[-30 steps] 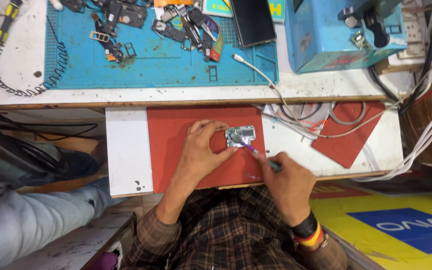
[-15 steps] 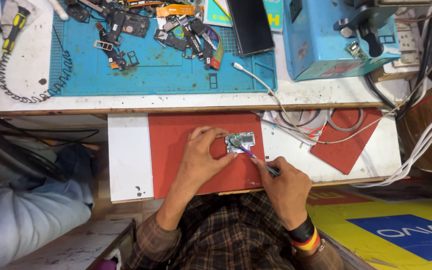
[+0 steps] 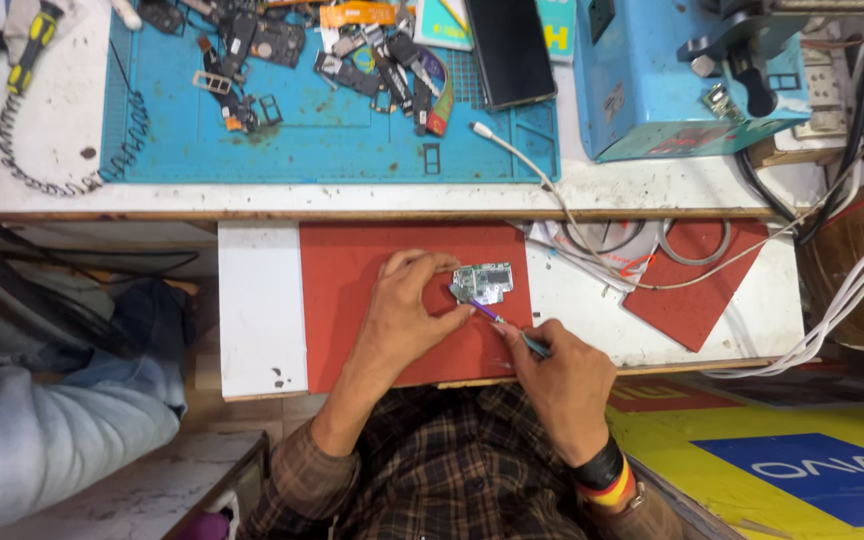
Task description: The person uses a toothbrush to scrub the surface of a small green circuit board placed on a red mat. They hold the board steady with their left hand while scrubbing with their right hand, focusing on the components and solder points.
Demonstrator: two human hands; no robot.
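A small green circuit board (image 3: 483,283) is held flat on a red mat (image 3: 352,300) that covers the middle of a pull-out shelf (image 3: 257,310), below the front edge of the counter (image 3: 52,130). The board lies near the mat's back right corner. The left hand (image 3: 407,310) is curled over the mat, and the board's left edge is pinched between its thumb and fingertips. The right hand (image 3: 567,375) is closed around a thin tool (image 3: 512,330) with a purple and teal shaft, gripped like a pen near the shelf's front edge; the tool's tip is set against the board's lower left corner, just beside the left thumb. A black band and a striped band are worn on the right wrist, and plaid sleeves are seen below both hands. To the right of the mat, white cables (image 3: 592,245) and a second red mat piece (image 3: 697,280) are spread on the white shelf. On the counter above, a blue work mat (image 3: 332,140) is strewn with phone parts and flex strips near its back edge, a dark phone (image 3: 510,50) is laid at its back right corner, and a blue machine (image 3: 672,80) is placed to the right. A coiled cord (image 3: 12,150) and a yellow-handled screwdriver (image 3: 30,35) are seen at the counter's left end.
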